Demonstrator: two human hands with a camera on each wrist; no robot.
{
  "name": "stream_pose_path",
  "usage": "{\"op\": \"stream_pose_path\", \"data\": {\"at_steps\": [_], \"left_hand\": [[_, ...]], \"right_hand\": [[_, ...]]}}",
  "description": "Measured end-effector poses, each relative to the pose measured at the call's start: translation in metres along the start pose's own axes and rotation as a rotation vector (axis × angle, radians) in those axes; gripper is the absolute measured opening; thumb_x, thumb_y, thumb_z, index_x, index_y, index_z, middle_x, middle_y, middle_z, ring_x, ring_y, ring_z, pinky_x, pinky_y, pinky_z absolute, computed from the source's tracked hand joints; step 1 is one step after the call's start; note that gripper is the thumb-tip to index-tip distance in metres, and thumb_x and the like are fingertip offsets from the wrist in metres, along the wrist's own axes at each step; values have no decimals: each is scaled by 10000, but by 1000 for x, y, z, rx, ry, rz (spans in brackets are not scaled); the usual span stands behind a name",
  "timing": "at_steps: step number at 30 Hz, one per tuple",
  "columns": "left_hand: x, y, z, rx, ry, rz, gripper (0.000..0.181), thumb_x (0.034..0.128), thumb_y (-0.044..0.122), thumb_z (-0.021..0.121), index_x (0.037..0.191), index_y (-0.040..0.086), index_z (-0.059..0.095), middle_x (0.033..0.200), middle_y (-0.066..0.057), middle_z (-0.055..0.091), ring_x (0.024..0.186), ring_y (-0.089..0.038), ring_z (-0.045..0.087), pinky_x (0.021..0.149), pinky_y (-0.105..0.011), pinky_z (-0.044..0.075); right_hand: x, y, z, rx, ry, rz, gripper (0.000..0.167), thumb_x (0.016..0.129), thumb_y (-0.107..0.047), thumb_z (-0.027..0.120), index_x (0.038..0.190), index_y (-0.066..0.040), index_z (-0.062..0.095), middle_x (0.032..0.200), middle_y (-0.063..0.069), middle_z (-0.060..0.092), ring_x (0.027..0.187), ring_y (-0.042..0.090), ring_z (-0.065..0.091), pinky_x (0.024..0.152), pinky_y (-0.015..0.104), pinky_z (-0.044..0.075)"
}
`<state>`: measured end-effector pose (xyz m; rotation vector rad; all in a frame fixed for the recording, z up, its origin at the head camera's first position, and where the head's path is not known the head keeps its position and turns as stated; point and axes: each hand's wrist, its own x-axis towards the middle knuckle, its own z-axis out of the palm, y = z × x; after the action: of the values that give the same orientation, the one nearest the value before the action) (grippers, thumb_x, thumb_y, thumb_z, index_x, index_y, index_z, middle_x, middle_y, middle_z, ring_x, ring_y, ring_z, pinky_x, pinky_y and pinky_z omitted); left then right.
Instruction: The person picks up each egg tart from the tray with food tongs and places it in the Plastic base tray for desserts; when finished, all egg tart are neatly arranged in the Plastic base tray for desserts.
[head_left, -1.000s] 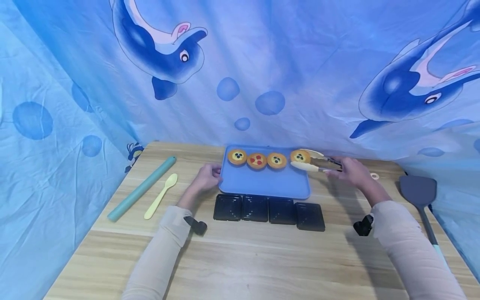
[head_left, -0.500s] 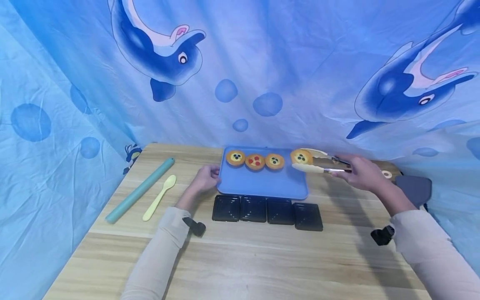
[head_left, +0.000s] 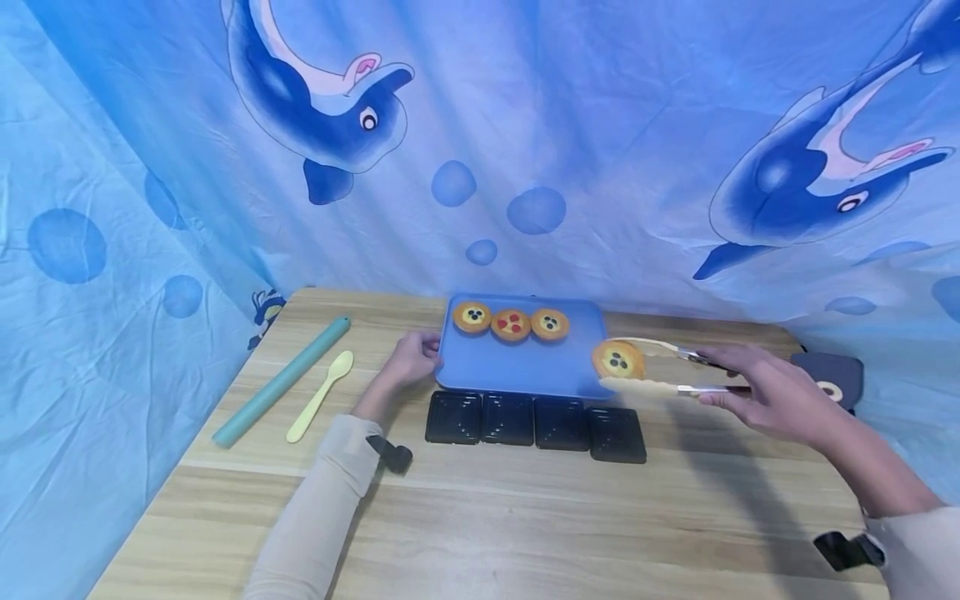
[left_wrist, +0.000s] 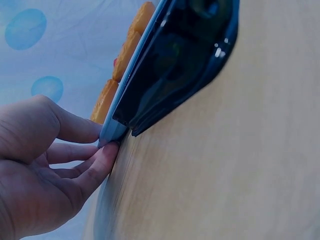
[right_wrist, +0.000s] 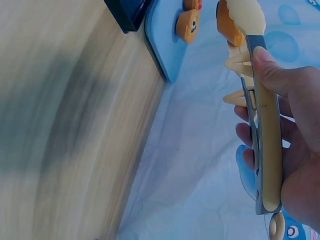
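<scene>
The right grip (head_left: pixel 783 397) is closed around the handles of a pair of tongs (right_wrist: pixel 271 155), thumb along one arm, and the tongs' pale tips hold a tart (head_left: pixel 618 361) with dark dots on a yellow top. Within the last second that tart has left its spot at the far right corner of the blue tray (head_left: pixel 517 367) and come toward the person, so that it now appears over the tray's right edge; the right wrist view shows it raised and apart from the tray. I judge that the pick-up is done and the carrying part has begun, with a steady squeeze on the tongs mattering most. The left grip (head_left: pixel 411 358) has stayed where it was, pinching the tray's left edge between thumb and fingers, which probably keeps it from sliding. Three other tarts (head_left: pixel 512 325) have not moved and sit side by side on the tray's far left part, the middle one topped in red. Just in front of the tray, four black containers (head_left: pixel 507 418) stand in a row on the tabletop (head_left: pixel 450 525), none with a tart in it, so the placing seems wholly undone.
</scene>
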<state>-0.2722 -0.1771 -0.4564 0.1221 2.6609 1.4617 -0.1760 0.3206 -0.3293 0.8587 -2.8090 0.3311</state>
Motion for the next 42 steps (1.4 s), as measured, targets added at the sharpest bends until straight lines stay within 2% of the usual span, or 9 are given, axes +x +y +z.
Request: {"op": "stream_pose_path", "data": {"at_steps": [8,13,19,26,33,37,42], "left_hand": [[-1,1,2,-37,1,-21,550,803,-95,612,1341,-133,509,1118,-241,623,1030,-357,607,924,-430,533],[0,0,2,-26,10,-15,533,809,-88,609,1333,-132,521,1111,-239,629,1023,-349,612,917,-422,534],[0,0,0,-8,3,-4,520,818,-78,622,1325,-141,522,1127,-254,634,1029,-362,619,913,-426,539],[0,0,0,-12,1,-3,525,816,-78,631,1324,-145,520,1133,-258,635,1035,-365,617,919,-425,537],[1,1,1,-37,7,-12,527,818,-93,628,1333,-131,522,1125,-244,629,1026,-351,608,921,-421,532],[0,0,1,-36,5,-19,527,822,-88,628,1337,-126,521,1128,-238,627,1027,-345,605,925,-421,529],[-1,0,1,-26,6,-11,519,820,-86,629,1328,-130,528,1119,-239,632,1013,-344,612,913,-418,535]], "right_hand": [[-29,-1,3,-2,41,-9,629,770,-286,852,1285,-2,629,1181,205,668,940,353,666,649,536,547],[-39,0,15,46,11,-20,607,777,-300,848,1284,-37,644,1185,139,683,935,302,676,652,433,565],[-47,1,33,54,-21,-37,597,776,-325,844,1268,-42,659,1160,97,693,913,257,671,653,363,559],[-48,0,40,42,-49,-18,613,778,-359,837,1268,-37,658,1144,62,701,920,228,647,621,330,524],[-50,0,43,35,-89,-13,611,790,-382,822,1268,-38,658,1177,87,692,976,251,642,664,385,539],[-50,-1,45,42,-98,-4,619,786,-375,827,1273,-34,653,1174,94,691,963,249,641,655,379,534],[-51,0,43,86,-103,9,737,756,-404,843,1318,10,606,1219,163,664,1028,334,631,742,486,549]]}}
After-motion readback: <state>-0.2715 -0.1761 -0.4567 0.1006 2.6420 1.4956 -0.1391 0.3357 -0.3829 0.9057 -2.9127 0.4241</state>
